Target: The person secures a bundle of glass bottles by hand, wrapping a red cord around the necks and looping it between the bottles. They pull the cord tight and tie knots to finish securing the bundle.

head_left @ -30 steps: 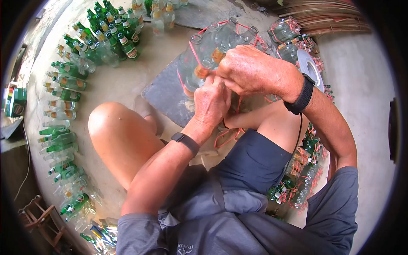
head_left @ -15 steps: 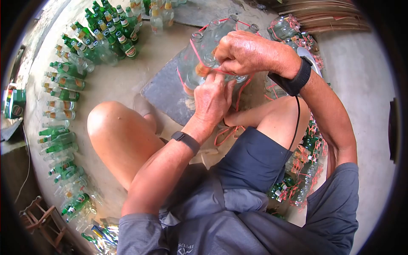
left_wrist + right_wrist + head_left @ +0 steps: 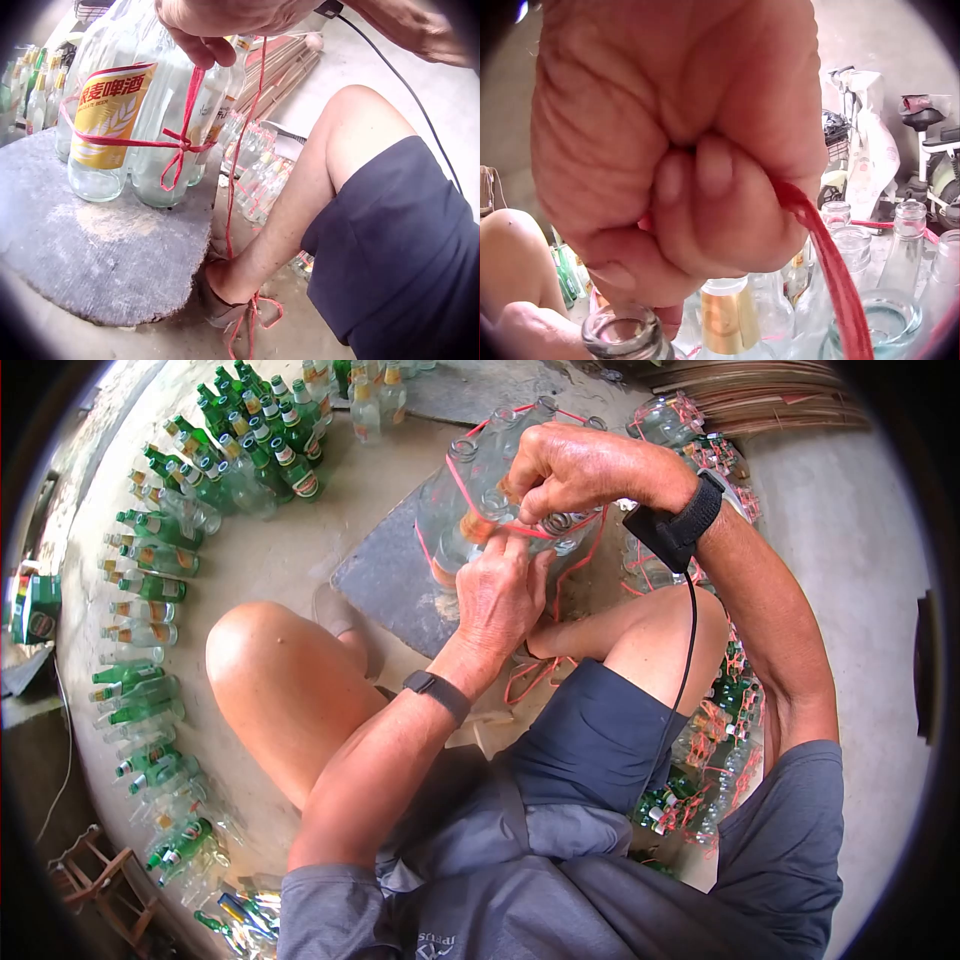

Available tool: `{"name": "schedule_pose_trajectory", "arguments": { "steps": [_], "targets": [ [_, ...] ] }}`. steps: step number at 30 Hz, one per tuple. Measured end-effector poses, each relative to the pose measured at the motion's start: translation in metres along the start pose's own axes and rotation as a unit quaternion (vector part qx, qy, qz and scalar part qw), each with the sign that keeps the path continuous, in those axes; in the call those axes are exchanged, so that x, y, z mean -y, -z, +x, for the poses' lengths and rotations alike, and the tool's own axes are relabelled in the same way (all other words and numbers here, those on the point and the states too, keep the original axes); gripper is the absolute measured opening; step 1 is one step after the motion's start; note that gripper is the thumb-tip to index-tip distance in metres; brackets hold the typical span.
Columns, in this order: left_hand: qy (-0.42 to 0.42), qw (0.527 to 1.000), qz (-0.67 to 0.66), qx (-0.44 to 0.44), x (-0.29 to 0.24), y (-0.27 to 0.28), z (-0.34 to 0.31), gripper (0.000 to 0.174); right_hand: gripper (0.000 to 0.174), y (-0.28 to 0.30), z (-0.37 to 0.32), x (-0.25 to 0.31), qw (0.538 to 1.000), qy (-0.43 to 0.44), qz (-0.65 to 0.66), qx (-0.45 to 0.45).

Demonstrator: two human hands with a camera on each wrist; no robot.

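Note:
Clear glass bottles [image 3: 437,510] stand bundled on a grey slab [image 3: 385,575], with red string [image 3: 120,141] looped round their bodies and tops. A bow-like knot shows on the string low at one side, beside a yellow-labelled bottle [image 3: 105,124]. My left hand [image 3: 495,590] is at the near side of the bundle, its curled fingertips pinching the string that rises from the knot. Close over the bottle mouths, my right hand [image 3: 575,475] is curled in a fist. A strand of red string [image 3: 832,274] comes out from between its fingers. Its palm side fills the right wrist view.
Rows of green and clear bottles [image 3: 150,582] line the floor at the left, with a dense group [image 3: 255,440] behind. String-tied bundles [image 3: 668,422] stand at the right, past my bent leg [image 3: 660,625]. Loose red string [image 3: 255,315] lies by my foot.
My hands were close together at the string. The right hand has moved up and away from the left, uncovering the string between them; the left hand has barely moved.

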State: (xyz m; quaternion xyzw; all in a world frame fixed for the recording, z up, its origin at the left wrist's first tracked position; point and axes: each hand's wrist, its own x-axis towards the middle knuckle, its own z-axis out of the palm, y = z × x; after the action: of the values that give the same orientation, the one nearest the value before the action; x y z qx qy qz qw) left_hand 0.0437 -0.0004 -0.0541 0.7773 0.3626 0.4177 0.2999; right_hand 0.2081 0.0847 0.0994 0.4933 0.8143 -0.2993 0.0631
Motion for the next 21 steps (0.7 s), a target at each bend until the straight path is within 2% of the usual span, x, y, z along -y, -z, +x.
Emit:
{"name": "schedule_pose_trajectory", "arguments": {
  "steps": [6, 9, 11, 15, 17, 21],
  "targets": [
    [0.004, 1.000, 0.002, 0.006, 0.000, 0.001, 0.000, 0.045, 0.020, 0.003, -0.005, 0.005, 0.999, -0.023, -0.025, 0.004],
    [0.007, 1.000, 0.003, 0.007, -0.001, 0.002, 0.000, 0.045, 0.027, 0.005, -0.012, 0.010, 0.998, -0.060, 0.003, -0.022],
    [0.007, 1.000, 0.002, 0.007, -0.002, 0.002, 0.001, 0.045, 0.028, 0.005, -0.012, 0.009, 0.999, -0.022, -0.023, -0.037],
    [-0.006, 1.000, -0.012, -0.009, -0.001, 0.002, 0.002, 0.044, 0.026, 0.004, -0.014, 0.006, 0.999, -0.015, -0.039, -0.023],
    [-0.001, 1.000, -0.010, -0.005, -0.002, 0.002, 0.001, 0.044, 0.024, -0.005, -0.017, -0.004, 0.996, 0.020, -0.027, -0.083],
    [0.007, 1.000, -0.010, -0.007, -0.003, 0.001, 0.001, 0.044, 0.022, -0.008, -0.027, -0.006, 0.995, 0.003, -0.060, -0.080]
  ]
}}
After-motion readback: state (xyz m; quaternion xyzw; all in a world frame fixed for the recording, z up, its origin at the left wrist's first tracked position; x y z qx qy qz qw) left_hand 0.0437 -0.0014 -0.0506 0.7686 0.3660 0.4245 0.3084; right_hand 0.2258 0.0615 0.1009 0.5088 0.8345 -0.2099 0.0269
